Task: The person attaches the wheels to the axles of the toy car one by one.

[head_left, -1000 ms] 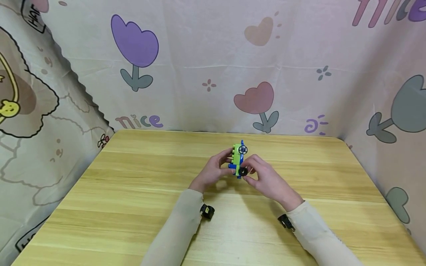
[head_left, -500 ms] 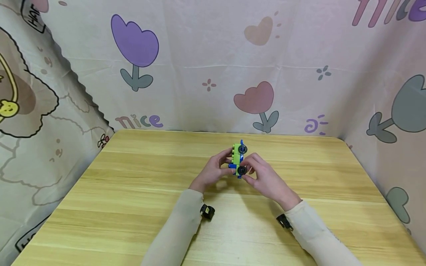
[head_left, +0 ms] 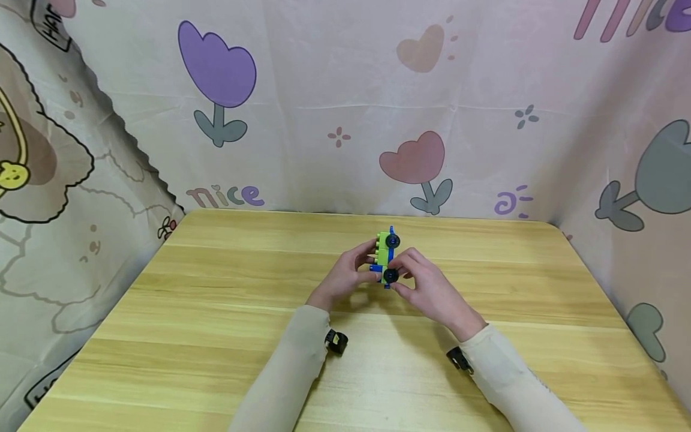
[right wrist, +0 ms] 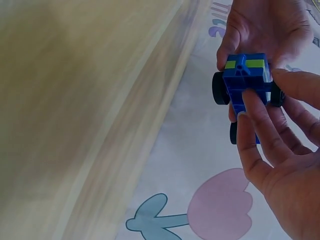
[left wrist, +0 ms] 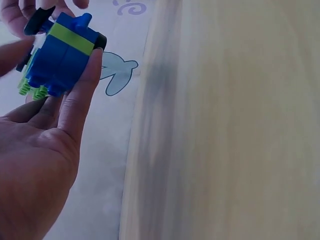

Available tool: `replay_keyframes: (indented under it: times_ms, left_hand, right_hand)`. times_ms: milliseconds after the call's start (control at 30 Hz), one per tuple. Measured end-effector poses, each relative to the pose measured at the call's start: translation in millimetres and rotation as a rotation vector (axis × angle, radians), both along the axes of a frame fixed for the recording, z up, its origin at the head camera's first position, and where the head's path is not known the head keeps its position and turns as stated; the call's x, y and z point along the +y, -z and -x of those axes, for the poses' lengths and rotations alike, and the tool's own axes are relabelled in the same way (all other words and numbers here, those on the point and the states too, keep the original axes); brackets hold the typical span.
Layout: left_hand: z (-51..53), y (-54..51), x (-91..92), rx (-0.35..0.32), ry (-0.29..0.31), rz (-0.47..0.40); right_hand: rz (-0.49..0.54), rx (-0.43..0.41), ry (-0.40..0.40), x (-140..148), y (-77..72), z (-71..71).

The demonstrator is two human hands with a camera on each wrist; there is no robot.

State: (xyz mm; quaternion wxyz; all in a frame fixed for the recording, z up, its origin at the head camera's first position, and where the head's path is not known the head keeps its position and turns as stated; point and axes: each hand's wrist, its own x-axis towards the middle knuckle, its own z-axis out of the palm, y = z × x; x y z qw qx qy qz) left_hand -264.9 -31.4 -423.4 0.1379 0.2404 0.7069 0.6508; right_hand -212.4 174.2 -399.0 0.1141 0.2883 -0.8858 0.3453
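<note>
A toy car of green and blue building blocks (head_left: 382, 254) with black wheels is held above the table, tipped on its side in the head view. My left hand (head_left: 344, 277) grips its body, fingers on the far side and thumb near the blue blocks. With its fingertips, my right hand (head_left: 432, 291) pinches the nearer black wheel (head_left: 391, 275). In the right wrist view, the thumb presses that wheel (right wrist: 277, 94) while other fingers touch the blue underside (right wrist: 239, 103). The left wrist view shows the blue blocks (left wrist: 60, 57) against the left fingers.
Below the hands spreads a light wooden table (head_left: 189, 312). A printed cloth (head_left: 324, 72) with flowers and hearts hangs behind its far edge and along both sides. Each wrist bears a small black camera, such as the left one (head_left: 337, 342).
The right hand and the wheel have shifted slightly left, towards the car's body. The car has turned a little, so its far wheel looks darker. My left hand has hardly moved.
</note>
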Motion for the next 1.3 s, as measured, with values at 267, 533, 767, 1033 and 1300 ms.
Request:
replay_keyframes:
  times_ms: [267, 533, 767, 1033, 1300]
  left_hand:
    - [2.0, -1.3, 2.7, 0.009, -0.027, 0.073]
    - [3.2, -0.8, 2.2, 0.032, -0.027, 0.064]
    - [1.5, -3.7, 1.7, 0.027, -0.032, 0.048]
    - [-0.1, -6.6, 1.7, 0.031, -0.029, 0.021]
    - [-0.6, -6.0, 1.4, 0.044, -0.019, 0.000]
  right_hand:
    - [0.061, -0.056, -0.041, -0.9, 1.1, 0.1]
    - [0.155, -0.084, -0.098, 5.5, 4.5, 2.3]
    - [0.180, -0.124, -0.020, 4.0, 3.2, 3.0]
    - [0.190, -0.305, 0.077, 3.2, -1.5, 3.0]
    - [0.260, -0.428, 0.032, 4.1, -2.0, 2.6]
